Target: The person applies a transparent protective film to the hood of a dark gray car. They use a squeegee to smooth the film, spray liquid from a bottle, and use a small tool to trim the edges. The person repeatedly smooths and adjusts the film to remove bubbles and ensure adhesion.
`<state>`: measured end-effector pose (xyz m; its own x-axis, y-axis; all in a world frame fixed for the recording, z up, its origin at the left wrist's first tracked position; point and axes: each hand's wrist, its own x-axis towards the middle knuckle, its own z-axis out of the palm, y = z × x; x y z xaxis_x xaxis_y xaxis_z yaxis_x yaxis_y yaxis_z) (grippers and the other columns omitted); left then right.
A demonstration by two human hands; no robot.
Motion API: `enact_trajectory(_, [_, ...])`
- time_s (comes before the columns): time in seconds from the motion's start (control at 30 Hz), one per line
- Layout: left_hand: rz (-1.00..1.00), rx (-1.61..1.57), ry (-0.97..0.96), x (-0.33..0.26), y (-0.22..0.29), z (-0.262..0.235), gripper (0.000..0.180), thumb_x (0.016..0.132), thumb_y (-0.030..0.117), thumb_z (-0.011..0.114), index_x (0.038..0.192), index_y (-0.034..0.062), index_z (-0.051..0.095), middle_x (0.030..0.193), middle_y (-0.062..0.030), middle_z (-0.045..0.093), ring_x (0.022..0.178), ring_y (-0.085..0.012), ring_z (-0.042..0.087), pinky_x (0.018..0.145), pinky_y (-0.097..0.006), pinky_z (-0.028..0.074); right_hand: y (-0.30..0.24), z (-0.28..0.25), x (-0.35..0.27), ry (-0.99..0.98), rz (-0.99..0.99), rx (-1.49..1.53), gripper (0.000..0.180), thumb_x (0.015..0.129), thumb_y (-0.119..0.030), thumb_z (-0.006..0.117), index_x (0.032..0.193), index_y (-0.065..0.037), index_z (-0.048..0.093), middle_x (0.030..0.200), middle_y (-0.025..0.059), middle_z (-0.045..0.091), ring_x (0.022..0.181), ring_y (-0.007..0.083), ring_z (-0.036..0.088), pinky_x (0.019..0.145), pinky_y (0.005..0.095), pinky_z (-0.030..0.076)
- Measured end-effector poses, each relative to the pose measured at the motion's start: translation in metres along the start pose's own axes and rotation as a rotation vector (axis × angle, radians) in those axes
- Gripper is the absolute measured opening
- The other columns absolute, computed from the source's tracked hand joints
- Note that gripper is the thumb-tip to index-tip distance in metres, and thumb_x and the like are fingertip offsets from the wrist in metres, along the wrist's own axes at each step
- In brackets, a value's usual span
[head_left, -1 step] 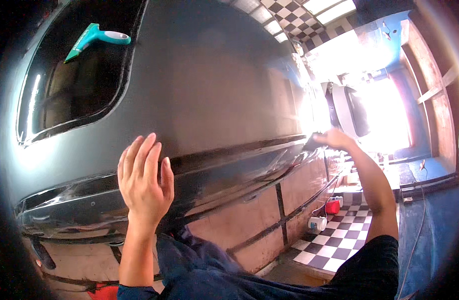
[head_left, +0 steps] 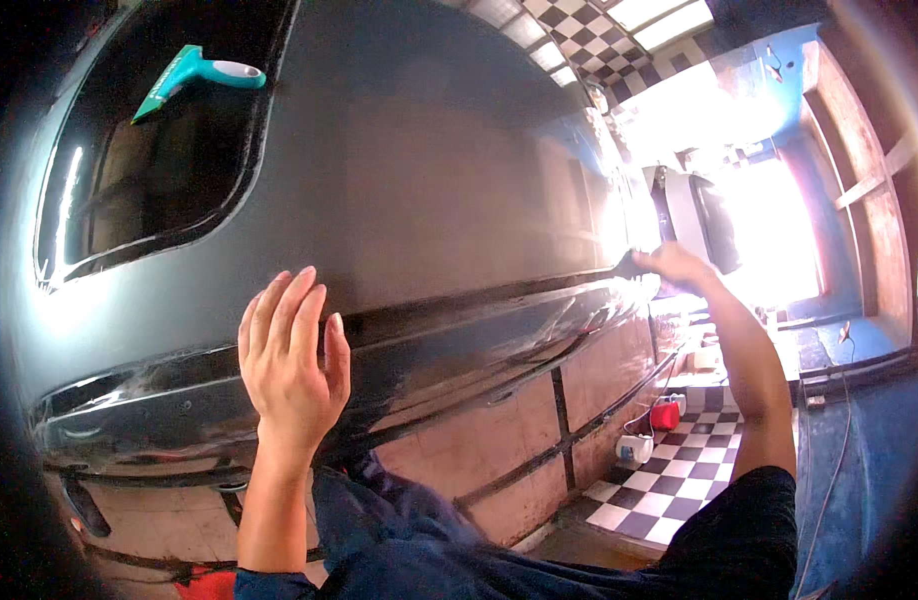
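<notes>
A dark, glossy car body spreads out in front of me. My left hand is open, palm toward the panel and fingers nearly straight. I cannot tell whether it touches the paint. Farther along, at the right end of a long black trim strip, my right hand is closed on a small dark pad, held at the body's edge; glare blurs its outline. A teal squeegee with a white-and-grey handle end lies on the dark car window, away from both hands.
Below the car's side are tan floor tiles with black bands. On the checkered floor stand a white container and a red one. A blue wall with a hanging cable is at right. Another vehicle stands in the bright opening.
My right hand, with the dark pad, has risen slightly and shifted a little to the right along the edge. My left hand stays almost in place.
</notes>
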<state>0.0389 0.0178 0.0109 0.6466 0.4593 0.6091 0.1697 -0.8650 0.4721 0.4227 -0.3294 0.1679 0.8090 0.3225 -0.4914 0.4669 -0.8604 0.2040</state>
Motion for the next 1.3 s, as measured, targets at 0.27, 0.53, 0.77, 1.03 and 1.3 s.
enact_trajectory(0.27, [-0.018, 0.094, -0.059, 0.0, -0.004, -0.008, 0.028, 0.086, 0.011, 0.061, 0.112, 0.0005, 0.06, 0.124, -0.0126, 0.06, 0.116, -0.0332, 0.055, 0.101, -0.045, 0.04, -0.132, -0.087, 0.185, 0.286, -0.007, 0.44, 0.046, 0.098, -0.045, 0.045, 0.093, -0.001, 0.058, 0.062, 0.0104, 0.056, 0.047, 0.0181, 0.054, 0.041, 0.0345, 0.042])
enact_trajectory(0.53, [-0.051, 0.112, -0.089, 0.001, -0.002, -0.015, 0.027, 0.087, 0.009, 0.058, 0.112, -0.0011, 0.061, 0.125, -0.0136, 0.06, 0.117, -0.0336, 0.055, 0.101, -0.045, 0.04, -0.116, -0.054, 0.185, 0.351, -0.129, 0.206, 0.044, 0.093, -0.026, 0.04, 0.079, 0.011, 0.061, 0.064, 0.0248, 0.061, 0.05, 0.0337, 0.061, 0.048, 0.0457, 0.049])
enact_trajectory(0.77, [-0.06, 0.079, -0.012, 0.0, 0.002, -0.008, 0.023, 0.087, 0.009, 0.059, 0.108, -0.0001, 0.062, 0.122, -0.0126, 0.061, 0.116, -0.0322, 0.056, 0.099, -0.044, 0.041, 0.011, 0.041, 0.052, 0.068, -0.088, -0.291, 0.055, 0.098, -0.039, 0.04, 0.083, 0.01, 0.063, 0.07, 0.021, 0.063, 0.063, 0.0317, 0.065, 0.06, 0.0435, 0.051])
enact_trajectory(1.03, [-0.07, 0.045, -0.016, -0.017, 0.009, -0.044, 0.025, 0.087, 0.009, 0.059, 0.109, -0.0013, 0.06, 0.125, -0.0162, 0.058, 0.119, -0.0367, 0.053, 0.101, -0.048, 0.039, -0.069, -0.071, 0.073, 0.226, 0.079, 0.126, 0.077, 0.078, -0.066, 0.063, 0.102, 0.007, 0.064, 0.082, 0.0149, 0.065, 0.074, 0.0227, 0.062, 0.071, 0.0392, 0.05])
enact_trajectory(1.3, [-0.041, 0.211, 0.124, -0.052, -0.015, -0.029, 0.021, 0.089, 0.011, 0.058, 0.102, -0.0034, 0.065, 0.114, -0.0179, 0.063, 0.105, -0.0365, 0.059, 0.093, -0.048, 0.046, -0.245, -0.163, 0.184, 0.207, -0.306, 0.556, 0.041, 0.091, -0.046, 0.06, 0.114, -0.013, 0.066, 0.063, 0.0015, 0.051, 0.045, 0.0115, 0.046, 0.038, 0.0275, 0.04])
